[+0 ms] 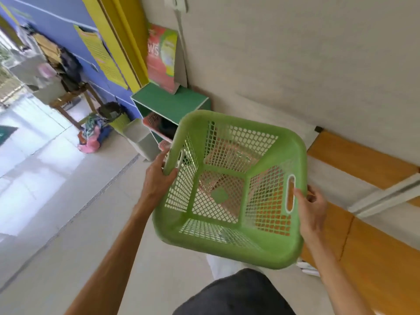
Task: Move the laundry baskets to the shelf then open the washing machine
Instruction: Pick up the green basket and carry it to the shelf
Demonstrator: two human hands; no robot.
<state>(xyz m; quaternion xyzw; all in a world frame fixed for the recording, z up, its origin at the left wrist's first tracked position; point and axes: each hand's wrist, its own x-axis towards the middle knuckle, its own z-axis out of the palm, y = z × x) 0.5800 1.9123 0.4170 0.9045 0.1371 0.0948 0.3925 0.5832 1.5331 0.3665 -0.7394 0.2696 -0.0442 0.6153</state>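
At the far left of the frame a bright tiled floor (34, 155) stretched away, and in the upper left a wooden stool (70, 98) stood against a purple wall (59, 26), with dark clothes heaped on it. Just right of the stool, a pile of coloured laundry (93, 135) lay on the floor. A yellow door frame (122, 37) ran down the upper middle of the frame. Right of it stood a green shelf (168, 100), a red and green detergent pack (162, 57) upright on its top, and a pink basket (154, 121) tucked in the compartment below.

At centre, the left hand (159, 176) gripped the left rim of a green laundry basket (229, 192), thumb pressed on the rim's top edge and fingers curled beneath it, out of sight. The basket was empty, held in the air and tilted, its mesh bottom turned partly toward the shelf. It hung just below and right of the shelf, with its upper left rim overlapping the shelf's front in the picture; whether they touched could not be told.

The right hand (311, 205) held the basket's right rim beside the handle slot, thumb laid against the inside wall and fingers wrapped round the outer edge. To the far right, a plain beige wall (295, 53) met orange-brown panels (375, 235) in the lower right corner.
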